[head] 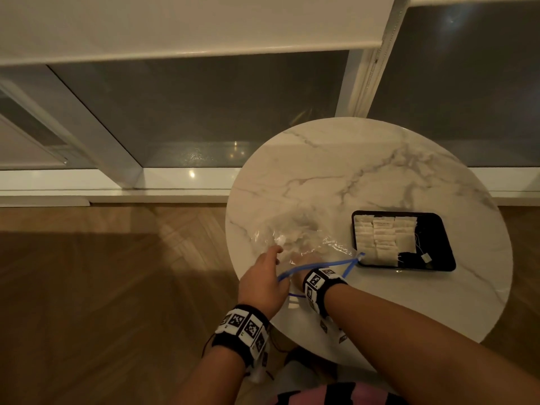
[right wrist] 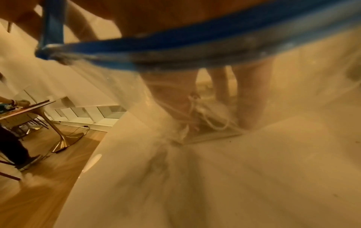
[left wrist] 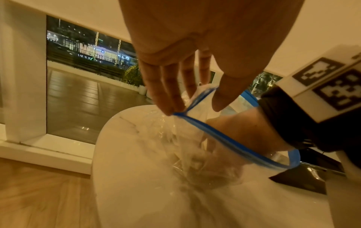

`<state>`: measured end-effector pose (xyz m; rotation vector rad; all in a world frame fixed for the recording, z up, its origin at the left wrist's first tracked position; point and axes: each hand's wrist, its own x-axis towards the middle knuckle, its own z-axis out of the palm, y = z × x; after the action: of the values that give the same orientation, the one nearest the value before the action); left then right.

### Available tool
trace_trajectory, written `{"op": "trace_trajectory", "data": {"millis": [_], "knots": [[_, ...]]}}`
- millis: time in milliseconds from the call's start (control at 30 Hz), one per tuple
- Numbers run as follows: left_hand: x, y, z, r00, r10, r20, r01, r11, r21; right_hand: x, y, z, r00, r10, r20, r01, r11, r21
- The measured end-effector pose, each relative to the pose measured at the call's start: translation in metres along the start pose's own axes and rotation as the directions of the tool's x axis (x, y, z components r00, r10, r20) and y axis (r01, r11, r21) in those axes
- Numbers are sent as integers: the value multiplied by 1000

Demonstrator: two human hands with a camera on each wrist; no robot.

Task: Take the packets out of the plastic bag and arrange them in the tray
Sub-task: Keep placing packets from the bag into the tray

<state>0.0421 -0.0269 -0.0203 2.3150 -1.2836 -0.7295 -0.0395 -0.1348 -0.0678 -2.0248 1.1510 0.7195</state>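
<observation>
A clear plastic bag (head: 295, 238) with a blue zip rim (head: 321, 263) lies on the left part of a round marble table (head: 350, 176). My left hand (head: 276, 258) pinches the rim (left wrist: 195, 123) and holds the mouth wide. My right hand (head: 296, 255) is inside the bag up to the wrist. In the blurred right wrist view its thumb and fingers (right wrist: 252, 104) come down round a white packet (right wrist: 205, 114) with string. To the right stands a black tray (head: 435, 238) with several white packets (head: 380, 238) laid in rows on its left side.
A loose string tag (head: 426, 257) lies in the tray's bare right part. The table edge is close to my body, with wooden floor (head: 102, 287) to the left. A window wall runs behind. Another person (right wrist: 11, 138) sits at a far table.
</observation>
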Motion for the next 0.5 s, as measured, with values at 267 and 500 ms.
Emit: {"op": "trace_trajectory", "data": {"millis": [267, 500], "knots": [[9, -11, 3, 979, -198, 51, 195, 979, 54, -1, -5, -5, 999, -2, -55, 13, 979, 203], [17, -2, -2, 954, -274, 121, 257, 957, 137, -22, -24, -29, 988, 124, -95, -109, 983, 148]]}}
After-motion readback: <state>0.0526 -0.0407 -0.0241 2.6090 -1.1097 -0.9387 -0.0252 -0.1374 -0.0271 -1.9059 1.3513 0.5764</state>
